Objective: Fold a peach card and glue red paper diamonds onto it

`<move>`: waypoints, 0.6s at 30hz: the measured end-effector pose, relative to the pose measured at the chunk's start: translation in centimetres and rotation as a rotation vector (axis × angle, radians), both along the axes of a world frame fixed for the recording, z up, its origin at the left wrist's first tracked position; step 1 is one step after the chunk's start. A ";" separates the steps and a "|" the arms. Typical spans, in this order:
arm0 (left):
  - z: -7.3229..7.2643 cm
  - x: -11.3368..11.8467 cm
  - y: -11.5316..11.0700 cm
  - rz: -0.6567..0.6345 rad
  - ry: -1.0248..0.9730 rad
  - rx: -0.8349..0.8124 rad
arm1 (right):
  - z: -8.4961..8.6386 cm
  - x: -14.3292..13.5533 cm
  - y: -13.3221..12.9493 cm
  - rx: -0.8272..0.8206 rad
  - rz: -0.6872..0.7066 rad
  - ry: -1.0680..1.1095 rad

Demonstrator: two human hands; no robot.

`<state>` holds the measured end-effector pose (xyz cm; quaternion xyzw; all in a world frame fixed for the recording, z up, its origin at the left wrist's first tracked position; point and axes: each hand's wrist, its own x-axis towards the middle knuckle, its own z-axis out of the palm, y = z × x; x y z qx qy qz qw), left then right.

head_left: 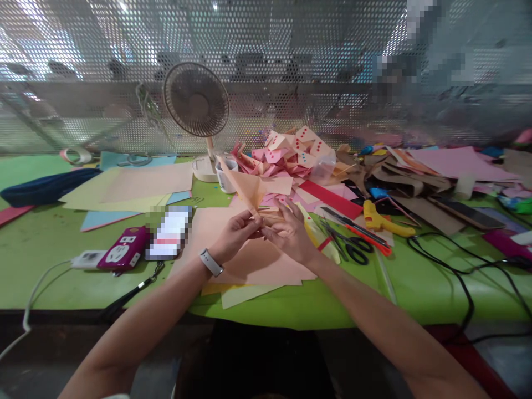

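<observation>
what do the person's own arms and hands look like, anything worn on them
Both forearms are bare, with no sleeves over them. The left grip is an ungloved hand with a pale grey, watch-like band around its wrist. The right grip is ungloved too, and its wrist shows no band. No cables or markings show on either arm.

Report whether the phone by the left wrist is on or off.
On: the phone glows bright white, with a reddish band low down; what it displays is blurred out.
</observation>
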<state>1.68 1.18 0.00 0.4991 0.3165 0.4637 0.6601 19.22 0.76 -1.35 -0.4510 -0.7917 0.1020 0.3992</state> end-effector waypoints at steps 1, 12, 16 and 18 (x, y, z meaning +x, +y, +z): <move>0.0 0.0 0.0 0.003 -0.004 -0.005 | 0.2 0.0 -0.1 -0.004 0.002 0.008; -0.1 -0.5 0.4 0.016 -0.053 -0.004 | 1.2 0.5 -0.1 -0.014 0.035 0.088; -0.1 -0.4 0.2 -0.004 -0.070 -0.007 | 1.0 0.5 0.0 -0.006 0.035 0.070; 0.0 -0.3 0.2 -0.004 -0.076 -0.009 | 0.9 0.4 0.0 -0.005 0.035 0.070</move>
